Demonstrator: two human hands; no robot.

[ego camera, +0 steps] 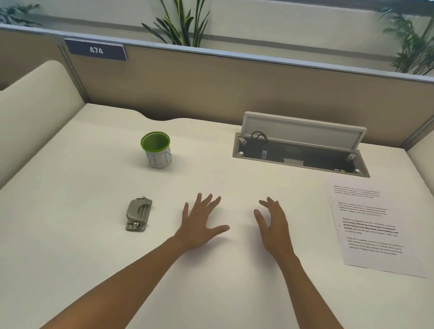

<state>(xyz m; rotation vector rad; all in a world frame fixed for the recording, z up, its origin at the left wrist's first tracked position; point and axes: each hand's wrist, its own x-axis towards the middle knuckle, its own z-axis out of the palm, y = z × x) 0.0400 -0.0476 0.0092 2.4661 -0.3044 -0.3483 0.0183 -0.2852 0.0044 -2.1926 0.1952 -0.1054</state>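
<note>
Two bare hands hovered open and empty over the pale white counter point(227, 282); the left hand point(201, 222) was near a small grey metal hole punch point(138, 214); the right hand point(273, 228) was well apart from a printed white paper sheet point(377, 229); a green-lined white cup point(157, 150) stood farther back.

From the left hand point(201, 221) the worktop point(226, 295) lies open toward 12 and 6 o'clock, as does the gap across to the right hand point(274, 228). A grey hole punch point(138, 214) lies near at 9 o'clock of the left hand and a green-rimmed cup point(157, 150) stands farther back at 11 o'clock; a printed sheet point(377, 229) lies flat at 3 o'clock of the right hand. At 1 o'clock an open cable hatch point(299, 156) with its lid point(301, 130) raised breaks the surface, and a partition point(242, 93) closes the far edge.
</note>
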